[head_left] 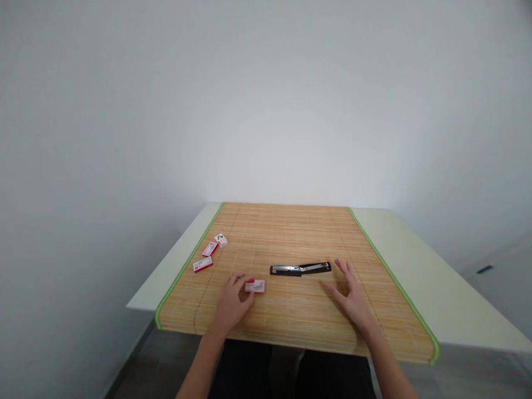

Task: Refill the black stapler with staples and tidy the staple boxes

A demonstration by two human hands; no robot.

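Obs., head view. Mat (291, 233) is covering the mid table (415, 260), w/ a bare wall behind.

Stapler (300, 269): lying flat on the mat, swung open, black base and metal arm in one line. Long axis is running 9-to-3, i.e. across the person, not pointing at them. It is sitting at approx. 12 o'clock of the gap between the hands: 1–2 o'clock from the L hand (233, 302), 10–11 o'clock from the R hand (351, 299).

R hand: lying spread, palm down, fingers apart, holding nothing. Its fingertips are reaching just beside the stapler's 3 o'clock end, apparently not touching. This is the nearer hand to the stapler.

L hand: fingers curling, tips touching the 9 o'clock end of the box (255, 286), a small red-and-white pack lying flat on the mat. Whether it is pinching or only resting on it: cannot tell. The box is lying near the stapler's 9 o'clock end, apart from it, its long axis approx. parallel to the stapler's.

Spare boxes (210, 249): three, lying at 10–11 o'clock of the L hand, near the mat's green edge, well apart from both hands.
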